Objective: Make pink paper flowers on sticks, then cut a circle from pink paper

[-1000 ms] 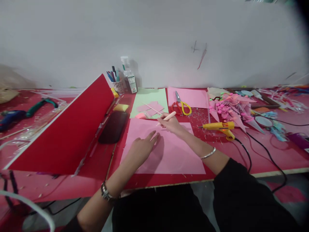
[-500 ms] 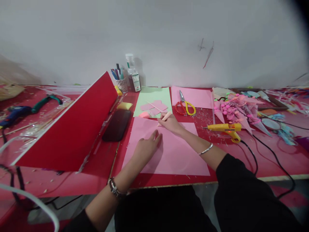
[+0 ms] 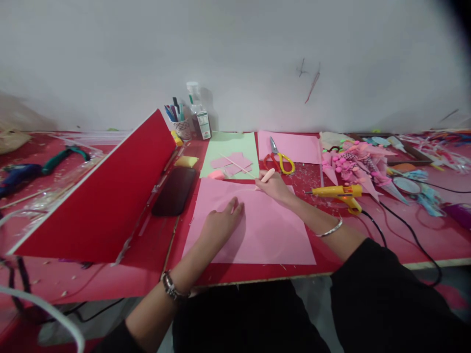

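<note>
A large pink paper sheet lies flat on the red tabletop in front of me. My left hand rests on its left half with the fingers stretched out, holding nothing. Near the sheet's far edge, my right hand is closed round a pale pink pen, which is tilted with its lower end toward the paper. Just beyond are cut pink paper pieces and a thin stick on a light green sheet. Scissors with red and yellow handles lie partly on a smaller pink sheet.
A red board leans up on the left beside a dark phone. Rightward lie a yellow glue gun with a black cord and a heap of pink cones. A pen cup and a bottle stand by the wall.
My right hand has moved to the right along the far part of the pink sheet with the pen. My left hand stays on the paper. The view has shifted slightly.
</note>
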`<state>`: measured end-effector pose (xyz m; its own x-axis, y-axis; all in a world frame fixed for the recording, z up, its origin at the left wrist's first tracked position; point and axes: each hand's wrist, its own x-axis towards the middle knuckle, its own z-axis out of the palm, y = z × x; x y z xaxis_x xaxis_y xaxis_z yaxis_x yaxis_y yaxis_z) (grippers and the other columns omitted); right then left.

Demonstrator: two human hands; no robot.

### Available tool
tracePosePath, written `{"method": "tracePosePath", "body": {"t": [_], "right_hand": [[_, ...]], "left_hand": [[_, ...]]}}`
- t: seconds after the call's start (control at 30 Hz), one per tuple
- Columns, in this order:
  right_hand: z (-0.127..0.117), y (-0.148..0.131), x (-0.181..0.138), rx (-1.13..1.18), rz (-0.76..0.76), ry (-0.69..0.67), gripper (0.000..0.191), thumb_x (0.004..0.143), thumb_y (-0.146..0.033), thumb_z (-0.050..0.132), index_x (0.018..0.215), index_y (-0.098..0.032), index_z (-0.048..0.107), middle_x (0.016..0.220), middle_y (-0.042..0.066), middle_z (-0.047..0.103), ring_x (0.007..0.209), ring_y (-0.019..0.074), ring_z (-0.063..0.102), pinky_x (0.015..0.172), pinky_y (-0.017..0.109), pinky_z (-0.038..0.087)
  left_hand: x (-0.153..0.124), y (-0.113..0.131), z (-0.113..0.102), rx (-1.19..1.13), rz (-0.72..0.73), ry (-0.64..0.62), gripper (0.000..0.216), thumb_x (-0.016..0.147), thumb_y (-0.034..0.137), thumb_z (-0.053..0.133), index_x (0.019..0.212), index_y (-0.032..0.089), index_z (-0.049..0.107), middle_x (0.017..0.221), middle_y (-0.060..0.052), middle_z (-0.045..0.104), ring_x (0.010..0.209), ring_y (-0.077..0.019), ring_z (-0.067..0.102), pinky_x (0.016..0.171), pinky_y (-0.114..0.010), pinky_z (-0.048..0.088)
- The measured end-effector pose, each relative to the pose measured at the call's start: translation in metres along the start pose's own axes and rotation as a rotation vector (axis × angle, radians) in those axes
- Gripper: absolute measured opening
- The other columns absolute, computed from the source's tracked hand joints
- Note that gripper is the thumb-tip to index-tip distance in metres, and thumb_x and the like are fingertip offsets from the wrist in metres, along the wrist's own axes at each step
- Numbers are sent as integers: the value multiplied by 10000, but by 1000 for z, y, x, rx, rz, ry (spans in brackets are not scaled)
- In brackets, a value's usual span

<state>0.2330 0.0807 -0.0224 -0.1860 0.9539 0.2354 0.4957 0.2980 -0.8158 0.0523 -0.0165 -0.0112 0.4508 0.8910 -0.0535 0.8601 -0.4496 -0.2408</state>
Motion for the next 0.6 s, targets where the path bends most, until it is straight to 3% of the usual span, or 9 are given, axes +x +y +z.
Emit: {"method": "tracePosePath", "body": {"t": [0.23, 0.6], "right_hand": [[-9, 3, -7, -35, 12, 1, 195, 693, -236, 451, 533, -193, 349, 487, -50, 398, 484, 103, 517, 411, 174, 334], [-25, 7, -23, -164, 16, 71, 231, 673, -212, 476, 502, -187, 323, 435, -59, 383, 419, 79, 413, 408, 191, 243]], "left_hand": [[0, 0, 2, 3, 6, 7, 404, 859, 145, 296, 1258, 198, 335, 1351, -148, 315, 636, -175, 627, 530, -318, 481], [0, 0, -3, 5, 2, -11, 419, 852, 108, 273, 1258, 191, 340, 1350, -133, 324, 671, -180, 625, 541, -322, 489]]}}
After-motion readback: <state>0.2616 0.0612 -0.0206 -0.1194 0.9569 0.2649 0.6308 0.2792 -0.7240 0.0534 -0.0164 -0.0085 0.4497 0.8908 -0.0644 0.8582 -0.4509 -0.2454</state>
